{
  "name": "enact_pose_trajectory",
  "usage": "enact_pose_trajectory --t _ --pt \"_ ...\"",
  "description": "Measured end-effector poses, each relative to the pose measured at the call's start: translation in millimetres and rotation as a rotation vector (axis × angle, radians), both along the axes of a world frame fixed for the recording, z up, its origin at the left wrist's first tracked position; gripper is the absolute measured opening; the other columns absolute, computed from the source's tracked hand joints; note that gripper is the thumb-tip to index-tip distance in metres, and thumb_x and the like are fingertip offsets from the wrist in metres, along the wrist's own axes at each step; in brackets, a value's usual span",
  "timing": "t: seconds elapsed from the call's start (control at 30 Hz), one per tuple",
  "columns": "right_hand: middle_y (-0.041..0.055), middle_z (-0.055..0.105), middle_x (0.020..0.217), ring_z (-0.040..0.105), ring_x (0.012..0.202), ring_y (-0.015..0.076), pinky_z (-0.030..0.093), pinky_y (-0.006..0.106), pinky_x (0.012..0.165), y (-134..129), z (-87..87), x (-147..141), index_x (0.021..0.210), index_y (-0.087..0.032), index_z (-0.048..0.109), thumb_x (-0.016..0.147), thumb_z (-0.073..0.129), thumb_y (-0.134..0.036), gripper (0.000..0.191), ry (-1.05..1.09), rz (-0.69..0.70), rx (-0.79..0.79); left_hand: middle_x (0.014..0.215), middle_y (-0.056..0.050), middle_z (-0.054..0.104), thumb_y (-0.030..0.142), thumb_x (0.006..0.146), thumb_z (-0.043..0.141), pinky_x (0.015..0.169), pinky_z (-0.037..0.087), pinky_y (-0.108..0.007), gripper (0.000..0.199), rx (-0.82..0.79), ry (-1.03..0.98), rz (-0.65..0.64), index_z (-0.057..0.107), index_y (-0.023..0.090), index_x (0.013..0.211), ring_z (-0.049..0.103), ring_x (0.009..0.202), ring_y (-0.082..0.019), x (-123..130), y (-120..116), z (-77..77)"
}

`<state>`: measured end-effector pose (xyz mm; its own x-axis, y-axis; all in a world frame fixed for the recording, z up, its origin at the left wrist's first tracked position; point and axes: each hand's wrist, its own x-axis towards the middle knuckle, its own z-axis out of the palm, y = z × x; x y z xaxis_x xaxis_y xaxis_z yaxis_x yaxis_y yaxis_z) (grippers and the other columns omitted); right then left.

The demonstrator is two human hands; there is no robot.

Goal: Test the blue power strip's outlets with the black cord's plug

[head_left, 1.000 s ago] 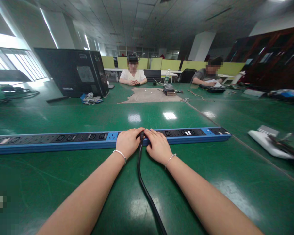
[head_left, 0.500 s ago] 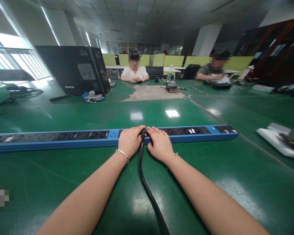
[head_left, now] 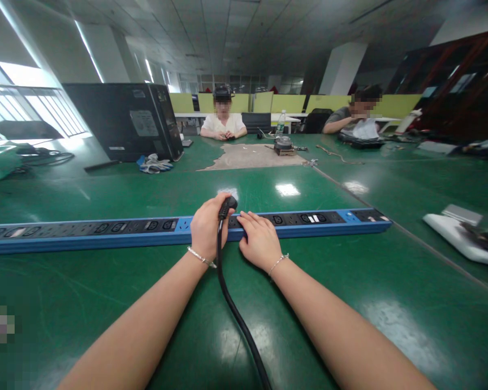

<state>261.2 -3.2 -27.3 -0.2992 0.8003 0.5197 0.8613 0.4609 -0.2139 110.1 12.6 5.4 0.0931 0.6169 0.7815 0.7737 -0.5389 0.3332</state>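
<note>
A long blue power strip (head_left: 117, 241) with black sockets lies across the green table. My left hand (head_left: 206, 226) is closed on a black power plug (head_left: 229, 206), lifted clear of the sockets and tilted. From the plug a thick black cable (head_left: 232, 306) runs down toward me past my left wrist. My right hand (head_left: 261, 238) grips the strip just right of the plug, its fingers over the top and its thumb at the near side. The sockets behind my left hand are hidden.
A black computer case (head_left: 122, 122) stands at the back left, with work gloves (head_left: 154, 163) in front. A bottle (head_left: 281, 123) stands near the far edge. Two people sit across the table. At the right lies a white device (head_left: 455, 235).
My left hand has pulled the plug up off the power strip and moved it slightly left and up. My right hand stays on the strip.
</note>
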Motion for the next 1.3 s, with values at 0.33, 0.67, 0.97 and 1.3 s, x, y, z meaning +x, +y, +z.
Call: enact_pose_trajectory --t 0.33,0.67,0.97,1.3 --pt "0.0042 0.05 0.135 0.04 0.126 0.0196 0.026 0.037 0.105 0.6 -1.9 1.0 0.124 -0.016 0.052 0.074 0.046 -0.016 0.051 0.002 0.011 0.01 0.098 -0.003 0.069 0.038 0.081 0.049 0.076 0.05 -0.03 0.033 -0.338 -0.102 0.16 0.058 0.022 0.109 0.064 0.084 -0.019 -102.2 5.0 13.9" --pt "0.0053 0.05 0.135 0.041 0.125 0.0191 0.028 0.038 0.104 -0.8 0.1 1.3 0.125 -0.017 0.052 0.074 0.047 -0.015 0.051 -0.009 0.007 0.001 0.105 -0.007 0.067 0.04 0.085 0.041 0.082 0.049 -0.034 0.038 -0.426 0.158 0.083 0.053 0.022 0.116 0.064 0.093 -0.022 -118.3 3.3 -4.6" --pt "0.0045 0.051 0.134 0.042 0.125 0.0189 0.029 0.038 0.104 -0.7 -0.1 1.0 0.124 -0.019 0.053 0.073 0.047 -0.014 0.051 0.005 0.003 0.012 0.101 -0.007 0.067 0.04 0.088 0.039 0.082 0.048 -0.035 0.035 -0.365 0.294 0.072 0.052 0.023 0.116 0.063 0.09 -0.022 -122.6 8.0 -13.4" --pt "0.0037 0.051 0.134 0.042 0.125 0.0196 0.029 0.038 0.104 -0.7 -0.8 0.8 0.124 -0.019 0.053 0.073 0.047 -0.013 0.051 0.013 0.004 0.01 0.105 -0.006 0.067 0.042 0.087 0.041 0.086 0.047 -0.034 0.036 -0.321 0.385 0.094 0.055 0.024 0.115 0.062 0.094 -0.021 -117.2 -1.5 -9.9"
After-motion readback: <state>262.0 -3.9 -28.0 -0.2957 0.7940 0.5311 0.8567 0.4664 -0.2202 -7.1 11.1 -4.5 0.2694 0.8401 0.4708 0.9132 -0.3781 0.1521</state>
